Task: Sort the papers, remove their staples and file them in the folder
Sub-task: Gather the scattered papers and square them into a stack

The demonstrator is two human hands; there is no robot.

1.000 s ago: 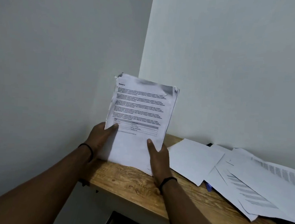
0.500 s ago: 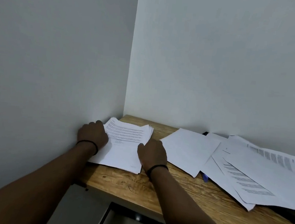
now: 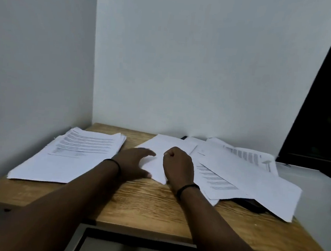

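A neat stack of printed papers [image 3: 79, 156] lies flat at the left end of the wooden table [image 3: 154, 205], against the wall. To its right lies a blank white sheet [image 3: 167, 144]. My left hand [image 3: 136, 163] rests on that sheet's left edge with fingers and thumb spread. On the same sheet my right hand [image 3: 178, 166] sits with its fingers curled into a fist; nothing shows inside it. Loose printed sheets [image 3: 246, 175] overlap in a messy pile further right.
A dark flat object [image 3: 253, 206] pokes out from under the messy pile near the table's front edge. A small black item [image 3: 184, 137] shows behind the blank sheet. White walls close the left and back; a dark panel [image 3: 319, 117] stands at the right.
The stack I held upright has been laid flat on the table's left end. Both hands have let go of it and moved right onto the blank sheet.
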